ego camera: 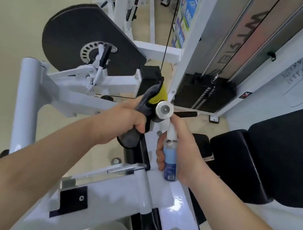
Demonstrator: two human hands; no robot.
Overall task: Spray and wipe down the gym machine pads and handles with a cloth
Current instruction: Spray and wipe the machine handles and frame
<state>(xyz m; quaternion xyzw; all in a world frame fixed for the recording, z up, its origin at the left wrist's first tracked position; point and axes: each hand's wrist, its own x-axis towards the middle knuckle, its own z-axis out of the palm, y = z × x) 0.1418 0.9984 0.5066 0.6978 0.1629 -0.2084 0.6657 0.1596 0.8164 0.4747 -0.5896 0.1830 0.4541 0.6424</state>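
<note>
The white machine frame point(118, 186) is filling the middle of the room, its main beam running up and away from the person toward the silver end cap point(164, 109) of a handle, and everything else is sitting around that cap. Beyond and right of the cap the black weight stack point(204, 96) is standing inside its tall white tower; right of and nearer than the cap, a black seat pad point(270, 168) is lying. Up and left of the cap a black cam plate point(83, 36) is hanging on the frame. The left hand point(125, 119) is closing tightly just left of the cap, gripping a grey and yellow cloth point(150, 98) wrapped round the dark handle, the cloth's loose end sticking up past the cap. Just below the cap the right hand point(182, 152) is curling firmly around a blue spray bottle point(168, 156), its long axis upright in the view, white nozzle pointing up at the cap, forefinger resting on top.
</note>
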